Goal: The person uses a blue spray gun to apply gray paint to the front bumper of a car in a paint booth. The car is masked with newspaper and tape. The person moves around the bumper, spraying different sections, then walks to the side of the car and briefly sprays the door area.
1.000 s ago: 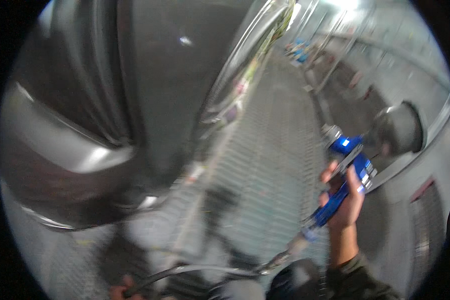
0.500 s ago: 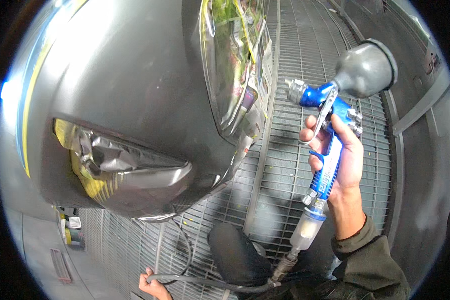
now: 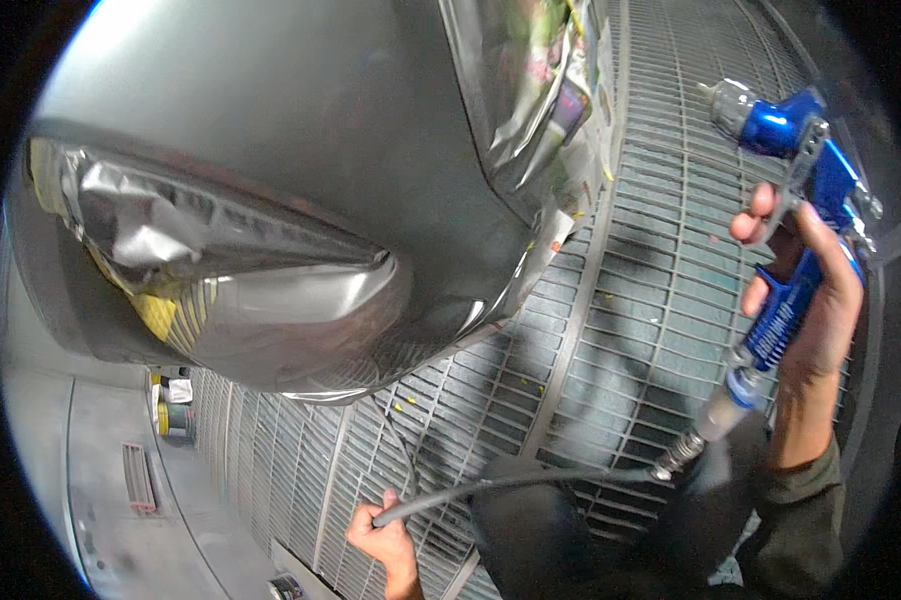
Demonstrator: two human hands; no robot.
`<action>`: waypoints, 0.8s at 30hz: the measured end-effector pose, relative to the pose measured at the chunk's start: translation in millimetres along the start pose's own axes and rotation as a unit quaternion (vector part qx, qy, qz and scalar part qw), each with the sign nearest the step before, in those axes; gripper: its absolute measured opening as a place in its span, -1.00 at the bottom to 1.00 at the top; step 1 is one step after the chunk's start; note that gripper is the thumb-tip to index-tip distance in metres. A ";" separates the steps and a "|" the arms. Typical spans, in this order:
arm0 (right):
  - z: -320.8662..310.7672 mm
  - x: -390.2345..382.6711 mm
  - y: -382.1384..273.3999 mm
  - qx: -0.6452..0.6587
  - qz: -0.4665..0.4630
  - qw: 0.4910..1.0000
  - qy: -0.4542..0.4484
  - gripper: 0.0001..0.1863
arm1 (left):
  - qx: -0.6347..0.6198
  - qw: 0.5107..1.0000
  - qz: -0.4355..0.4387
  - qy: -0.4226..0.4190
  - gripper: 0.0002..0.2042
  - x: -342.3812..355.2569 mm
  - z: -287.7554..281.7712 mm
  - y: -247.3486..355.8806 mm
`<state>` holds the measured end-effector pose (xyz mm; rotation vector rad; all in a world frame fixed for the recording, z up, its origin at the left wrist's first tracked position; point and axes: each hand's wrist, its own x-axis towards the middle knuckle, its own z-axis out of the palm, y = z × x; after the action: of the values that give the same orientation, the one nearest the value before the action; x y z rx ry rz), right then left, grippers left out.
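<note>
My right hand [image 3: 823, 325] is closed round the handle of a blue spray gun [image 3: 793, 308], with fingers at its silver trigger lever. The nozzle points left, toward a dark grey car body [image 3: 361, 110], but stays apart from it. Below the handle, a clear filter cup [image 3: 721, 410] and metal coupling join a grey air hose [image 3: 541, 476]. At the lower middle, my left hand [image 3: 384, 540] grips that hose. The gun's paint cup is not visible. Wrinkled silvery masking [image 3: 161, 215] with yellow edges covers a recess in the car body.
Printed masking sheets [image 3: 546, 110] hang along the car's right-hand edge. Slatted metal grating [image 3: 661, 260] makes up the floor. Some tins [image 3: 177, 418] stand at the lower left by a pale wall [image 3: 106, 480]. My knees [image 3: 531, 520] are bent beneath the hose.
The spray gun has moved right and slightly up in the picture, and its grey paint cup has gone from sight. My left hand, still on the hose, appears farther right and higher. The view has shifted.
</note>
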<state>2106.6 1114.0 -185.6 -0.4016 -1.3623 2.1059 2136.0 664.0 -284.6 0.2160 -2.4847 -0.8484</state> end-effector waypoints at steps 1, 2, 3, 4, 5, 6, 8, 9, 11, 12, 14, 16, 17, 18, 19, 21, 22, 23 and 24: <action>-6.5 -1.2 7.5 0.007 -0.002 1.000 -0.019 -0.56 | -0.005 1.000 -0.005 0.018 -0.57 -6.9 8.7 11.2; -10.1 -4.1 13.6 0.009 0.002 1.000 -0.013 -0.56 | -0.004 0.999 -0.009 0.038 -0.57 -13.6 12.9 15.3; -13.2 -6.7 19.4 0.011 0.005 1.000 -0.006 -0.56 | -0.015 0.999 -0.001 0.043 -0.58 -20.1 17.2 7.9; -15.8 -8.0 19.3 -0.027 0.012 1.000 0.012 -0.56 | -0.028 0.999 0.002 0.044 -0.58 -27.6 19.0 4.4; -20.1 -9.5 21.0 -0.047 0.010 0.999 -0.006 -0.57 | -0.042 0.998 0.005 0.044 -0.58 -33.8 21.5 1.6; -24.5 -12.2 25.9 -0.065 0.011 0.998 -0.024 -0.58 | -0.037 0.998 0.023 0.036 -0.60 -39.3 23.0 -0.2; -23.5 -17.3 28.5 -0.102 -0.019 0.995 -0.006 -0.60 | 0.018 0.994 0.101 0.038 -0.62 -43.7 33.5 7.9; -19.1 -21.1 37.9 -0.114 -0.047 0.992 0.020 -0.60 | 0.043 0.989 0.135 0.040 -0.62 -45.8 37.9 8.1; -19.4 -29.7 40.5 -0.088 -0.037 0.995 -0.016 -0.59 | 0.086 0.971 0.213 0.064 -0.65 -48.7 50.8 0.5; -19.4 -31.9 40.2 -0.087 -0.029 0.995 -0.050 -0.58 | 0.097 0.970 0.213 0.068 -0.65 -48.1 53.0 0.0; -14.3 -43.6 39.4 -0.051 -0.028 0.995 -0.084 -0.53 | 0.105 0.977 0.184 0.036 -0.64 -53.6 66.4 -1.1; -12.6 -52.8 36.0 -0.042 -0.011 0.994 -0.096 -0.49 | 0.045 0.977 0.210 0.014 -0.64 -51.5 72.8 -8.0; -13.2 -53.9 31.1 -0.035 0.002 0.992 -0.121 -0.49 | 0.054 0.977 0.203 -0.031 -0.61 -56.3 72.4 -19.3; -7.3 -56.6 26.5 -0.039 -0.030 0.992 -0.113 -0.50 | 0.057 0.972 0.227 -0.007 -0.59 -62.3 82.0 -36.5; 1.2 -59.2 28.4 -0.037 -0.057 0.992 -0.105 -0.51 | 0.069 0.965 0.252 0.017 -0.58 -65.9 90.5 -49.2; 16.8 -63.6 29.1 -0.063 -0.099 0.990 -0.078 -0.54 | 0.066 0.971 0.230 0.018 -0.59 -62.6 98.6 -44.7; 17.5 -65.7 24.7 -0.065 -0.104 0.989 -0.077 -0.54 | 0.058 0.974 0.218 0.014 -0.59 -57.8 98.6 -37.6; 22.2 -67.8 25.7 -0.057 -0.105 0.990 -0.073 -0.53 | 0.059 0.975 0.212 0.010 -0.59 -51.0 95.2 -31.9; 34.8 -71.6 29.3 -0.025 -0.145 0.987 -0.065 -0.53 | 0.060 0.977 0.205 0.006 -0.58 -44.8 91.9 -29.3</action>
<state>2134.3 1035.5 -201.7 -0.0798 -1.4523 1.8876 2127.7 703.0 -383.2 -0.2446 -2.4448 -0.5240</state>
